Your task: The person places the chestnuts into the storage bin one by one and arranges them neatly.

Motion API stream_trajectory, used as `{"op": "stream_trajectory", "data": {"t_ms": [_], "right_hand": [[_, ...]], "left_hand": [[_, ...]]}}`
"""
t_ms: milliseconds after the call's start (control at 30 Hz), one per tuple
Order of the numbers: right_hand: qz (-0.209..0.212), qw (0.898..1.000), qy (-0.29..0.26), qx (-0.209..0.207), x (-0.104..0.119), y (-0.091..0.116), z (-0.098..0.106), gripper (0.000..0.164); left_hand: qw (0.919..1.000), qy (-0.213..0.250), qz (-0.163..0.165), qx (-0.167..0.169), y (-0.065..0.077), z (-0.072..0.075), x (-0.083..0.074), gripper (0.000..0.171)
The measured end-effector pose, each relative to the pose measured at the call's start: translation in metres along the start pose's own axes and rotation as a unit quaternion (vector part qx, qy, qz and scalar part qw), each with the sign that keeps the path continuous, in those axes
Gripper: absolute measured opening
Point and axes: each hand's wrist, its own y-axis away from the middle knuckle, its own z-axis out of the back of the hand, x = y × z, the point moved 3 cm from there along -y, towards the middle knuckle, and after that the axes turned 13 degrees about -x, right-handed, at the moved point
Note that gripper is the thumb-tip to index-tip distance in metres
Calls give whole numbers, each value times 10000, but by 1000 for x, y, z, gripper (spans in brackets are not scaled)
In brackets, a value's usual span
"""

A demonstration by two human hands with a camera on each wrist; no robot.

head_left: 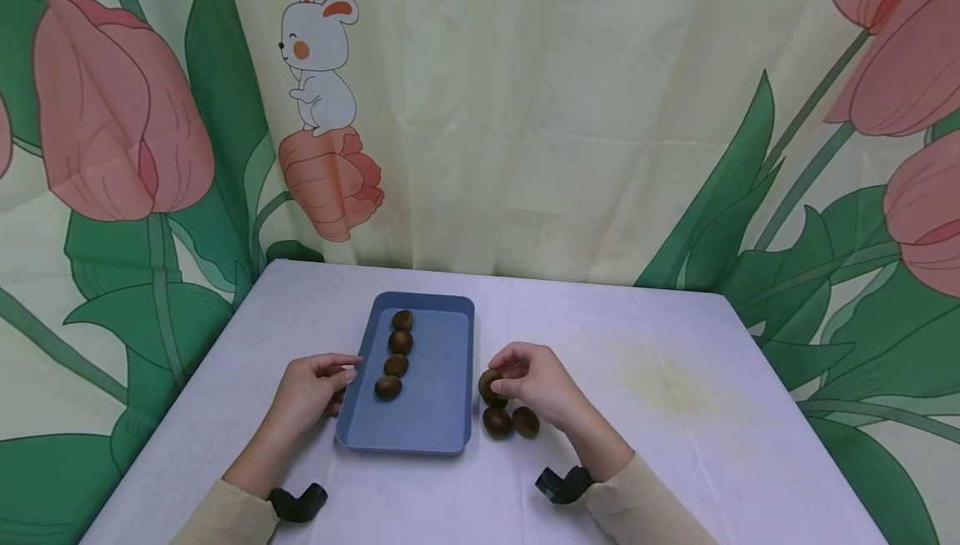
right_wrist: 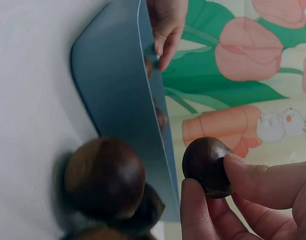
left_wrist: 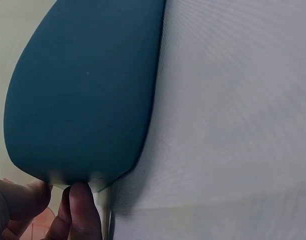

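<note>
My right hand (head_left: pixel 542 382) pinches a brown chestnut (right_wrist: pixel 207 167) between thumb and fingers, just right of the blue tray (head_left: pixel 435 445). Raised over the table, this chestnut overlaps another below it in the head view. Two more chestnuts, one at left (head_left: pixel 497 422) and one at right (head_left: pixel 526 422), lie on the cloth under the hand. Inside the tray, several chestnuts (head_left: pixel 396 365) form a column left of its middle. At the tray's left side, my left hand (head_left: pixel 309 387) holds the rim, with thumb and fingertips (left_wrist: pixel 84 205) against the edge.
A white cloth (head_left: pixel 675 462) covers the table. Behind it hangs a curtain (head_left: pixel 525 112) printed with tulips and a rabbit on a carrot. Black wrist cameras, one on the left wrist (head_left: pixel 298 502) and one on the right (head_left: pixel 564 485), sit by beige sleeves.
</note>
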Motion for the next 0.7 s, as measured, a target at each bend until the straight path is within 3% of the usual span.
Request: {"op": "stream_trajectory", "data": {"t_ms": [333, 700], "right_hand": [[263, 9992, -89, 289, 13, 0, -22, 18], [255, 9974, -255, 627, 26, 2, -51, 20]], "left_hand": [[10000, 0, 3, -12, -1, -1, 1, 31], [10000, -68, 33, -24, -1, -1, 1, 30]]}}
